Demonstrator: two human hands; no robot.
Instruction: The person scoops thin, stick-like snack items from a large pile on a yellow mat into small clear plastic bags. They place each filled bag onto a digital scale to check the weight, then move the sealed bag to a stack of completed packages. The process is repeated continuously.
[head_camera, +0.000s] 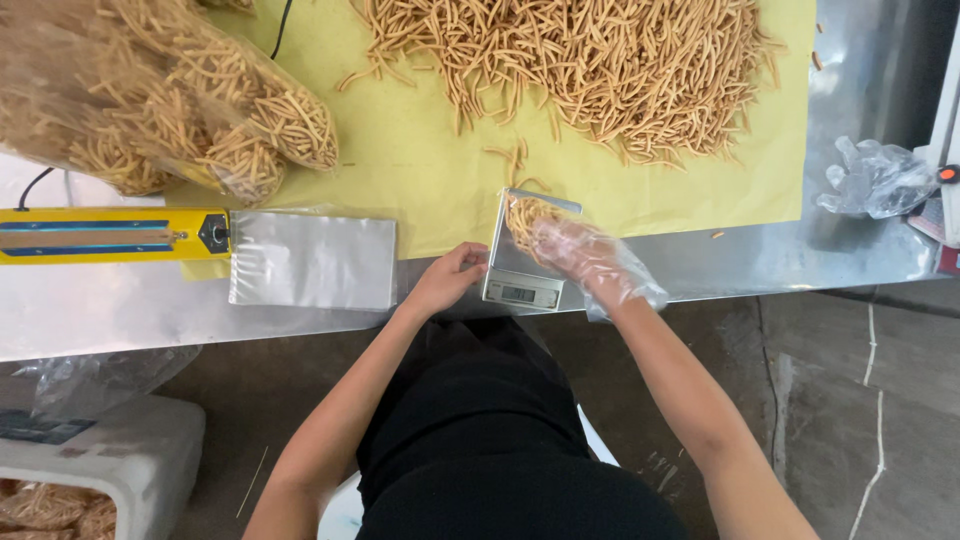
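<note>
A small digital scale (522, 290) stands at the steel table's front edge, with a clear bag (530, 215) partly filled with thin fried snack sticks upright on it. My right hand (585, 255), in a loose clear plastic glove, rests at the bag's mouth over the sticks. My left hand (450, 275) is bare and pinches the bag's left edge next to the scale. A big loose heap of the same snack sticks (600, 65) lies on yellow paper (420, 160) behind the scale.
A yellow heat sealer (110, 235) lies at the left with a flat empty clear bag (312, 262) beside it. Filled snack bags (170, 90) are piled at the back left. A crumpled plastic glove (875, 178) sits at the right. A white box (110, 455) stands on the floor.
</note>
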